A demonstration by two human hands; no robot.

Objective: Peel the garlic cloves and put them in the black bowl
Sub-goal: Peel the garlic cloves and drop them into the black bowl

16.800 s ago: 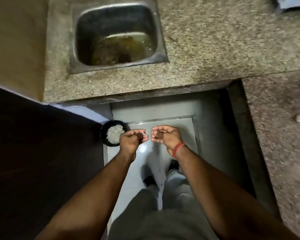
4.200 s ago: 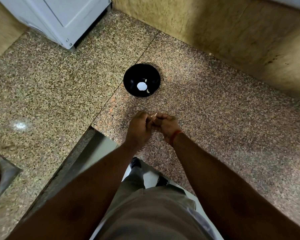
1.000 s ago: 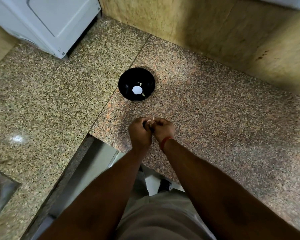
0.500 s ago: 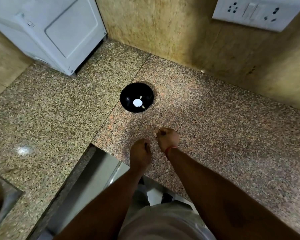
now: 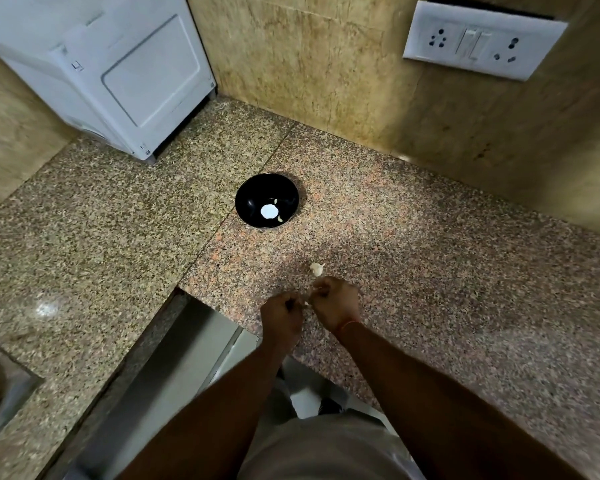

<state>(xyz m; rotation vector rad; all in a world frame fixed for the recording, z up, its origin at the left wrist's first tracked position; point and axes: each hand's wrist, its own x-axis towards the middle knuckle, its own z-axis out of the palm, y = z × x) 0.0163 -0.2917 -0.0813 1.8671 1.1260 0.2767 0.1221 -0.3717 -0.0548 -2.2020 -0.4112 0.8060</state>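
Both hands are curled together just above the near edge of the granite counter (image 5: 430,271), knuckles up, almost touching each other. The left hand (image 5: 282,318) has its fingers folded in toward the palm, and the right hand (image 5: 336,301), with an orange-red band at the wrist (image 5: 347,323), is folded the same way; a small pale scrap (image 5: 306,303) shows in the gap between them, and both hands seem to pinch at it, though it is too small to say whether it is a clove or only skin. Just beyond the right hand's knuckles a piece of garlic (image 5: 317,268) with its papery skin lies on the counter, apart from the fingers. Farther back, near the seam where the two granite slabs meet, the black bowl (image 5: 253,194) sits upright on the counter, well apart from the hands. Inside it a bright white round patch shows at the bottom, which looks like a glare of light, and two small pale peeled cloves (image 5: 280,219) lie beside it. A white appliance (image 5: 118,71) stands in the back left corner against the tan wall, and a white socket-and-switch plate (image 5: 478,41) is fixed on the wall at the upper right. The edge of a steel sink (image 5: 11,389) shows at the lower left, and the person's grey trousers fill the bottom of the view
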